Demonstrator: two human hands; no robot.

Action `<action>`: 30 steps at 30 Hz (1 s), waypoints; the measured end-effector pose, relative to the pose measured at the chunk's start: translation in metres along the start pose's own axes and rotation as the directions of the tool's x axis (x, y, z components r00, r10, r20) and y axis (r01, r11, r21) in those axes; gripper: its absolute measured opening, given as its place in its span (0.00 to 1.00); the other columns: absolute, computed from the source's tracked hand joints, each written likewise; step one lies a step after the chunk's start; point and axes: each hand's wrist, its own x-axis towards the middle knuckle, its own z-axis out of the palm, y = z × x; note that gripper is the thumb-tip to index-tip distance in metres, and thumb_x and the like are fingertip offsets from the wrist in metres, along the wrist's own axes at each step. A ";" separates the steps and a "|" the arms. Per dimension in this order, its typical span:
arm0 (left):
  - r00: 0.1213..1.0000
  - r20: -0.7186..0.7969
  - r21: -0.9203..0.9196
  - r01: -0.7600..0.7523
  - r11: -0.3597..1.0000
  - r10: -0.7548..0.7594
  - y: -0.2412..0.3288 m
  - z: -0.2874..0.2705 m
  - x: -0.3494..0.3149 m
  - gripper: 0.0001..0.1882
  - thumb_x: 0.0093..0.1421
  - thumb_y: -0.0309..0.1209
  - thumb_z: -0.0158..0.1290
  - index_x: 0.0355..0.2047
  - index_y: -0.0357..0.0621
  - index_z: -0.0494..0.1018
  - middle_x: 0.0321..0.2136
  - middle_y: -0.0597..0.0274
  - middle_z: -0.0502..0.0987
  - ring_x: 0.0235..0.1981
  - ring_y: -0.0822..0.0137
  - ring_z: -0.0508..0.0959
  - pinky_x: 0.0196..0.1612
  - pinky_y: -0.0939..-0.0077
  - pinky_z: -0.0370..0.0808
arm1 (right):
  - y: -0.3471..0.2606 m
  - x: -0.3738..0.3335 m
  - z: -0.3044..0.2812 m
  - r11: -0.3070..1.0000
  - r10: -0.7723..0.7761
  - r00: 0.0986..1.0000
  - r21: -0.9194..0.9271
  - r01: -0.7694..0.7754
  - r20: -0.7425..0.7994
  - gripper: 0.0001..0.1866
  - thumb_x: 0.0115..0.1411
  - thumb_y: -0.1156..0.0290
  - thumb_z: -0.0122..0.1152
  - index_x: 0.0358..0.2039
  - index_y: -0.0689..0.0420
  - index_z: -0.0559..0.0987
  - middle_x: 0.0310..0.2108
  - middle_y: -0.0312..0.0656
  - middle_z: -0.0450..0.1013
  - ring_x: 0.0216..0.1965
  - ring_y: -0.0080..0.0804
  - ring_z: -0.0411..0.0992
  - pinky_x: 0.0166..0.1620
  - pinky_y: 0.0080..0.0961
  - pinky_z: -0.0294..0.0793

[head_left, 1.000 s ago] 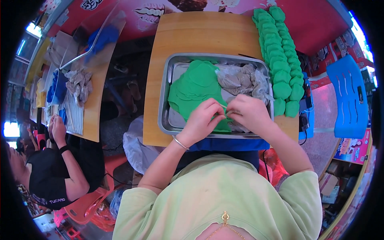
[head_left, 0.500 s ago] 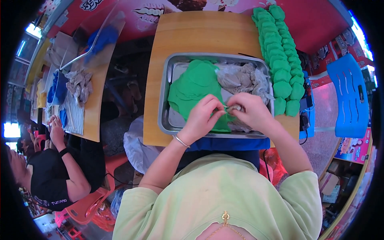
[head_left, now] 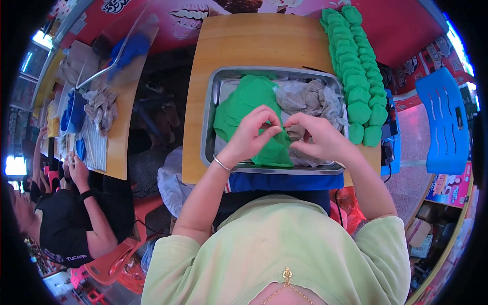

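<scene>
My left hand (head_left: 254,133) is over a shallow metal tray (head_left: 207,152), thumb and forefinger closed on the edge of a thin green cloth piece (head_left: 274,152). Beside it my right hand (head_left: 321,137) is curled, its thumb apart from its fingers. Its fingertips come close to the green cloth; whether they touch it is hard to make out. More flat green cloth pieces (head_left: 241,107) lie overlapped in the tray's left part. A clear plastic bag with crumpled grey-brown cloth (head_left: 305,96) fills the right part, partly behind my right hand.
Rows of rounded green cloth bundles (head_left: 358,96) line the right edge of the wooden table (head_left: 254,40). A dark thin stick lies behind the tray. A blue chair (head_left: 445,122) stands to the right. At left, another person (head_left: 71,223) sits by a second table (head_left: 122,122) with cloth on it.
My right thumb has come away from my fingers, which were pinched together. Both hands have shifted slightly up and the left one slightly left. At left, the other person's hands moved a little.
</scene>
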 end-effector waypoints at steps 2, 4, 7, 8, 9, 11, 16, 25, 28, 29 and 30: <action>1.000 0.021 -0.022 -0.015 1.000 0.016 -0.001 -0.005 0.002 0.05 0.56 0.23 0.53 0.31 0.37 0.68 0.32 0.59 0.67 0.34 0.67 0.72 0.39 0.78 0.73 | 0.000 0.001 0.000 0.992 0.078 0.992 0.096 -0.088 0.100 0.17 0.48 0.80 0.58 0.40 0.60 0.70 0.37 0.46 0.71 0.36 0.39 0.73 0.37 0.30 0.72; 1.000 0.012 -0.043 -0.027 0.999 0.028 -0.001 -0.005 0.005 0.05 0.57 0.23 0.52 0.31 0.37 0.68 0.32 0.59 0.67 0.34 0.67 0.72 0.39 0.78 0.72 | 0.007 0.001 0.002 0.999 0.033 0.999 0.003 -0.033 0.035 0.18 0.48 0.78 0.59 0.41 0.59 0.70 0.35 0.44 0.73 0.34 0.37 0.74 0.35 0.28 0.73; 0.999 0.010 -0.021 -0.034 0.999 0.034 0.004 -0.004 0.007 0.05 0.57 0.23 0.52 0.31 0.37 0.68 0.32 0.60 0.67 0.34 0.68 0.72 0.39 0.78 0.73 | 0.003 0.005 0.013 0.996 -0.007 0.991 0.082 0.018 -0.133 0.17 0.50 0.77 0.59 0.42 0.58 0.70 0.31 0.43 0.73 0.31 0.34 0.73 0.33 0.26 0.73; 0.999 0.019 0.021 -0.029 0.999 0.029 0.006 -0.003 0.008 0.05 0.57 0.24 0.52 0.31 0.37 0.68 0.32 0.60 0.67 0.34 0.68 0.72 0.38 0.78 0.73 | 0.004 0.006 0.017 0.996 -0.007 0.991 0.082 0.018 -0.132 0.17 0.50 0.77 0.59 0.42 0.58 0.70 0.31 0.43 0.73 0.31 0.34 0.73 0.33 0.26 0.73; 0.999 0.018 0.020 -0.029 0.999 0.029 0.004 -0.001 0.007 0.05 0.57 0.24 0.52 0.31 0.37 0.68 0.32 0.60 0.67 0.34 0.68 0.72 0.38 0.78 0.73 | 0.005 0.007 0.021 0.992 0.006 0.983 0.123 0.017 -0.185 0.16 0.50 0.77 0.59 0.40 0.59 0.70 0.29 0.43 0.72 0.29 0.33 0.73 0.31 0.26 0.72; 0.998 -0.052 0.008 -0.032 0.999 0.032 0.000 0.004 0.005 0.05 0.57 0.25 0.53 0.31 0.37 0.68 0.33 0.59 0.68 0.35 0.67 0.72 0.36 0.78 0.74 | 0.007 0.007 0.025 0.986 0.021 0.971 0.164 0.018 -0.237 0.14 0.51 0.77 0.58 0.39 0.59 0.70 0.27 0.44 0.72 0.28 0.32 0.72 0.29 0.25 0.72; 0.981 -0.193 0.196 0.030 0.980 0.008 0.013 0.016 -0.007 0.09 0.53 0.25 0.57 0.33 0.37 0.69 0.32 0.60 0.69 0.35 0.67 0.73 0.34 0.77 0.74 | 0.018 0.007 0.032 0.988 0.149 0.922 0.083 -0.127 -0.357 0.12 0.50 0.76 0.59 0.34 0.60 0.69 0.25 0.44 0.71 0.24 0.33 0.71 0.29 0.25 0.70; 0.989 -0.145 0.354 0.083 0.932 -0.034 -0.009 0.020 -0.020 0.08 0.48 0.24 0.59 0.26 0.38 0.71 0.27 0.56 0.70 0.26 0.56 0.74 0.29 0.69 0.71 | 0.021 0.005 0.032 0.994 0.060 0.975 -0.082 -0.079 -0.212 0.10 0.51 0.77 0.58 0.33 0.60 0.68 0.35 0.44 0.68 0.34 0.30 0.71 0.34 0.23 0.71; 0.993 -0.118 0.389 0.069 0.919 -0.025 -0.007 0.019 -0.019 0.07 0.49 0.24 0.58 0.28 0.36 0.71 0.27 0.55 0.70 0.27 0.58 0.74 0.30 0.70 0.72 | 0.020 0.005 0.033 0.997 -0.033 0.977 -0.078 0.017 -0.211 0.10 0.49 0.76 0.60 0.32 0.61 0.69 0.40 0.46 0.66 0.38 0.39 0.70 0.37 0.29 0.71; 0.995 -0.098 0.412 0.059 0.909 -0.019 -0.006 0.019 -0.019 0.07 0.51 0.24 0.58 0.29 0.35 0.72 0.27 0.56 0.70 0.27 0.61 0.75 0.31 0.73 0.73 | 0.022 0.006 0.034 0.997 -0.032 0.977 -0.077 0.016 -0.211 0.10 0.49 0.76 0.60 0.32 0.61 0.69 0.40 0.46 0.66 0.38 0.39 0.70 0.37 0.29 0.71; 0.995 -0.098 0.412 0.059 0.909 -0.020 -0.006 0.019 -0.019 0.07 0.51 0.24 0.58 0.29 0.35 0.72 0.27 0.56 0.70 0.27 0.61 0.75 0.31 0.73 0.73 | 0.025 0.007 0.036 0.991 -0.085 0.963 -0.118 0.056 -0.254 0.10 0.49 0.76 0.60 0.31 0.61 0.69 0.38 0.46 0.67 0.36 0.42 0.70 0.36 0.30 0.71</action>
